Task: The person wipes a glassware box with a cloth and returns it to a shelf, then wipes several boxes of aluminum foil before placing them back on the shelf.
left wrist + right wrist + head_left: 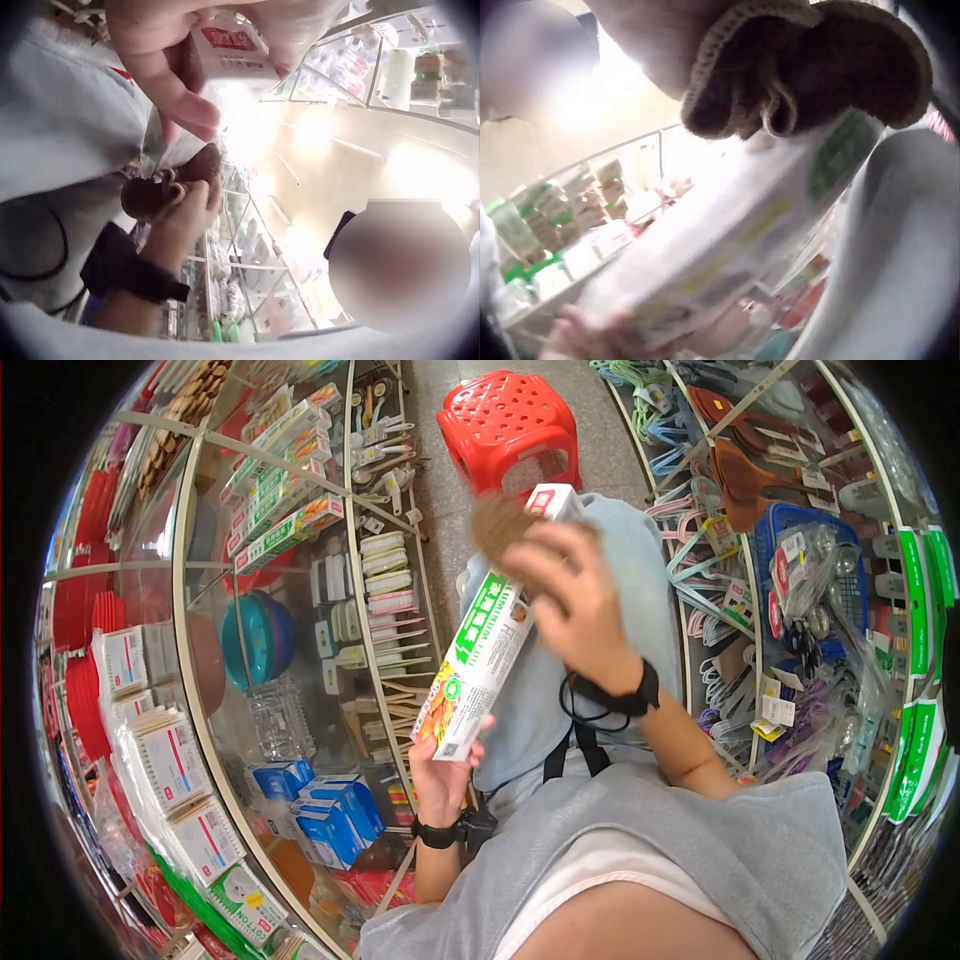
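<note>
A long aluminium foil box (480,635), white with green lettering and a food picture, lies tilted over the person's lap in the head view. My left hand (443,775) grips its near end, fingers and thumb on either side. Bunched in my right hand (585,615) is a brown cloth (503,530) with a pale stitched edge, laid over the box toward its far end. The right wrist view shows the cloth (840,64) against the box's side, its small loop hanging down. In the left wrist view, the box's white end (232,56) sits between the left fingers.
A red plastic stool (510,425) stands ahead on the floor. Shelves flank both sides: more foil boxes (290,530), blue boxes (335,810) and teal bowls (245,640) on the left; hangers (700,560) and a blue basket (765,555) of utensils on the right.
</note>
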Tool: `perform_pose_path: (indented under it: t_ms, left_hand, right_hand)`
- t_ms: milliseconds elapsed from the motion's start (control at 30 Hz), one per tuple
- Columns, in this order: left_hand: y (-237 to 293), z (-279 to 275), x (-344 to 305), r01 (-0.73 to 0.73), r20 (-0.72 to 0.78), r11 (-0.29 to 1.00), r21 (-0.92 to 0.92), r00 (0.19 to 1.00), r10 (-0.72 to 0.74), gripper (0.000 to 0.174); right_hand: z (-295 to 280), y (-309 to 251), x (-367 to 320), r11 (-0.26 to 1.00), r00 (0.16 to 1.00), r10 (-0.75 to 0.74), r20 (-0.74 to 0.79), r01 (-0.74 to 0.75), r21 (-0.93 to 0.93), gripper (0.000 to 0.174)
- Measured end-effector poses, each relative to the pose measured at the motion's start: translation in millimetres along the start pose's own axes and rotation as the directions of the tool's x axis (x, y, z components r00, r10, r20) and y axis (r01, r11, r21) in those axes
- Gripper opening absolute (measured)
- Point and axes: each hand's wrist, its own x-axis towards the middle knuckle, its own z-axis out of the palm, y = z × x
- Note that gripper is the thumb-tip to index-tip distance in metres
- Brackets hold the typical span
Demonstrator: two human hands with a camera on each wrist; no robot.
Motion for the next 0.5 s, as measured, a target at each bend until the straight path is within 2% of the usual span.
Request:
perform_pose_path:
  t_ms: [33, 67, 133, 200, 267, 300, 333, 367, 433, 467, 500]
  left_hand:
    - [3, 4, -3, 0.038, 0.062, 0.999, -0.024, 0.997, -0.036, 0.076]
    - [4, 9, -4, 0.057, 0.073, 0.998, -0.012, 0.996, -0.056, 0.077]
    - [3, 22, -1, 0.085, 0.097, 0.996, 0.012, 0.992, -0.086, 0.080]
    - [1, 31, 4, 0.036, 0.098, 0.998, -0.042, 0.995, -0.032, 0.075]
    - [-6, 37, 9, -0.035, 0.039, 0.996, -0.086, 0.999, 0.038, 0.072]
    - [-11, 40, 11, -0.150, -0.021, 0.984, -0.094, 0.989, 0.148, 0.065]
    - [-22, 28, 6, -0.233, -0.011, 0.971, -0.058, 0.972, 0.233, 0.063]
    - [-29, 16, 2, -0.247, 0.003, 0.935, 0.254, 0.967, 0.255, 0.063]
    - [-21, 25, 0, -0.217, 0.012, 0.973, 0.080, 0.976, 0.217, 0.065]
    - [-20, 34, 4, -0.202, -0.094, 0.970, -0.132, 0.977, 0.191, 0.064]
    - [-17, 27, 9, -0.136, 0.069, 0.963, -0.232, 0.985, 0.156, 0.065]
  right_hand:
    - [-2, 8, 4, 0.991, 0.991, 0.062, -0.116, -0.075, -0.111, 0.042]
    - [-5, 14, 6, 0.985, 0.973, 0.090, -0.214, -0.118, -0.123, 0.041]
    - [-9, 5, 5, 0.993, 0.972, 0.043, -0.229, -0.066, -0.094, 0.042]
    - [-8, -20, -11, 0.996, 0.991, 0.002, -0.133, 0.010, 0.089, 0.044]
    - [-6, -51, -31, 0.917, 0.997, -0.072, 0.003, 0.065, 0.394, 0.045]
    - [-9, -63, -39, 0.857, 0.984, -0.120, 0.132, 0.036, 0.515, 0.044]
    - [-10, -70, -41, 0.782, 0.951, -0.184, 0.249, -0.012, 0.623, 0.043]
    - [-11, -69, -38, 0.759, 0.944, -0.206, 0.256, -0.010, 0.651, 0.041]
    - [-11, -64, -30, 0.706, 0.930, -0.249, 0.271, -0.018, 0.708, 0.040]
    - [-12, -59, -25, 0.665, 0.941, -0.202, 0.273, -0.073, 0.743, 0.041]
    - [-15, -51, -18, 0.710, 0.953, -0.173, 0.251, -0.056, 0.702, 0.044]
